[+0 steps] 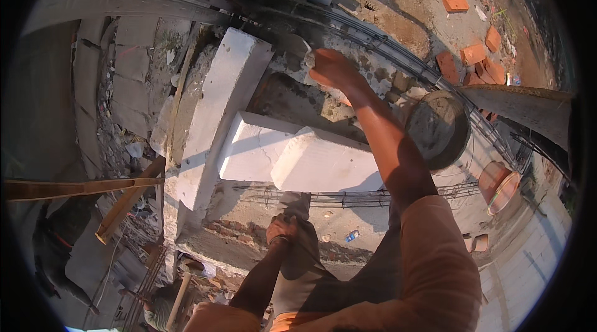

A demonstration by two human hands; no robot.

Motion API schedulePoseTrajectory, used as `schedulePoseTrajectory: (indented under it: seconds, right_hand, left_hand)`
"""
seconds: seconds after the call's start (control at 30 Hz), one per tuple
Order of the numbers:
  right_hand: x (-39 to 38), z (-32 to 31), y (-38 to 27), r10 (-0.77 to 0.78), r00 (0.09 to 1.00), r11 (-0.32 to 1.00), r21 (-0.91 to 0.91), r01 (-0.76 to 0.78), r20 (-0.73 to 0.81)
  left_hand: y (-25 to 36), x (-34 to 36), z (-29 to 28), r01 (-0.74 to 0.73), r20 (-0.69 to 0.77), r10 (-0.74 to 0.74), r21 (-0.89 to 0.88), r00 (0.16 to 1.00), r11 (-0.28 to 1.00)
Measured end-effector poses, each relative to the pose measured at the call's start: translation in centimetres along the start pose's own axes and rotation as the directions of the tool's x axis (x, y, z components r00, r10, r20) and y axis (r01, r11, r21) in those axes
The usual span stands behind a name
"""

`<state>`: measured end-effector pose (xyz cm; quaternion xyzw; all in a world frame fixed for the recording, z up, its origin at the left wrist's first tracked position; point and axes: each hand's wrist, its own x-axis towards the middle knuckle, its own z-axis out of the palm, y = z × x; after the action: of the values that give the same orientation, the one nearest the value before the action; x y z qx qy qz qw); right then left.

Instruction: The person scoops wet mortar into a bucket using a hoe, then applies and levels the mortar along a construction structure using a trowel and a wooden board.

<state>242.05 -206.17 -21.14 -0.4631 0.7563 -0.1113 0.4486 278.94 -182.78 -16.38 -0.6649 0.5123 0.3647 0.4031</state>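
Left hand (pixel 283 230): near, resting on the person's grey-trousered knee (pixel 297 220), fingers curled against the cloth, holding nothing. Beyond it lie two white blocks (pixel 292 158) end to end on the wall top. Right hand (pixel 333 68): far, fingers closed around a trowel (pixel 297 46) over wet mortar (pixel 298 102). Mortar pan (pixel 437 128): right of the forearm

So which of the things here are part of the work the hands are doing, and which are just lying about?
In use:
right hand on the mortar bed
white blocks
mortar pan
left hand resting on a knee

Lying about:
red bricks
orange bucket
timber pole
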Motion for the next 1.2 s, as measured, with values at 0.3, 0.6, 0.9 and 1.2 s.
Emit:
schedulePoseTrajectory:
  seconds: [0.3,0.6,0.9,1.2]
  right_hand:
    - [-1.5,4.5,1.1,-0.049,0.985,0.962,-0.273,0.002,-0.167]
    - [-3.7,6.4,4.0,0.144,0.96,0.968,-0.167,-0.187,-0.241]
    - [-34.7,1.5,7.6,0.583,0.728,0.787,0.472,-0.396,-0.361]
    - [-36.3,-1.3,21.0,0.613,0.761,0.774,0.355,-0.524,-0.214]
  left_hand:
    - [-3.1,2.7,1.8,0.073,0.2,-0.063,-0.043,0.978,0.996]
    - [-4.6,2.4,3.4,-0.035,0.064,0.043,-0.12,0.997,0.992]
    - [1.0,-0.6,-2.2,-0.243,-0.195,0.219,-0.109,0.956,0.964]
    - [3.6,0.4,1.7,-0.285,-0.144,0.286,0.033,0.947,0.958]
